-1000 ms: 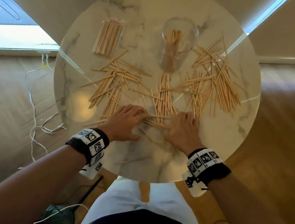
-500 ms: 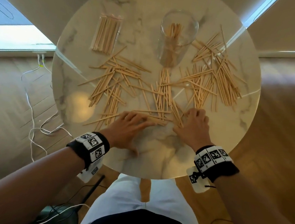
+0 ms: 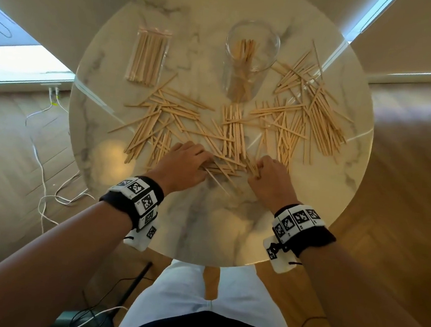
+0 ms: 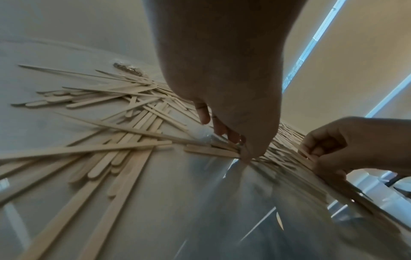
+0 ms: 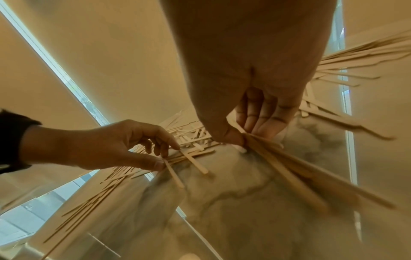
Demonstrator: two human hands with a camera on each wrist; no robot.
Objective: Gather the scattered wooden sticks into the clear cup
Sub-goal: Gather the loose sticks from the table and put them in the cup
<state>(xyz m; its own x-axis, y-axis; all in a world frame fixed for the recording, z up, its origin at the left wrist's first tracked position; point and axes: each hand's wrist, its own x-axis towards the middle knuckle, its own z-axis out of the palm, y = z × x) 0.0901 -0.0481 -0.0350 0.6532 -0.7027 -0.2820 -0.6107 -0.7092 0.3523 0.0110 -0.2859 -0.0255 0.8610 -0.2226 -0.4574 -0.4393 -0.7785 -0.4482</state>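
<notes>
Many flat wooden sticks (image 3: pixel 238 128) lie scattered across the middle and right of the round marble table (image 3: pixel 203 227). The clear cup (image 3: pixel 250 62) stands upright at the back centre with several sticks in it. Both hands work at the near edge of the pile. My left hand (image 3: pixel 201 162) pinches a few sticks between thumb and fingers (image 5: pixel 165 158). My right hand (image 3: pixel 258 168) grips a small bunch of sticks (image 5: pixel 289 168) with thumb against curled fingers (image 5: pixel 262 119). In the left wrist view, the left hand (image 4: pixel 239 146) reaches down onto the sticks and the right hand (image 4: pixel 311 158) curls beside it.
A wrapped bundle of sticks (image 3: pixel 148 55) lies at the back left of the table. White cables (image 3: pixel 44 174) trail over the wooden floor on the left. The table's near rim (image 3: pixel 213 263) sits just above my lap.
Both hands went from lying flat on the sticks to curled around them. They have drawn closer together, raking sticks into a small heap between them.
</notes>
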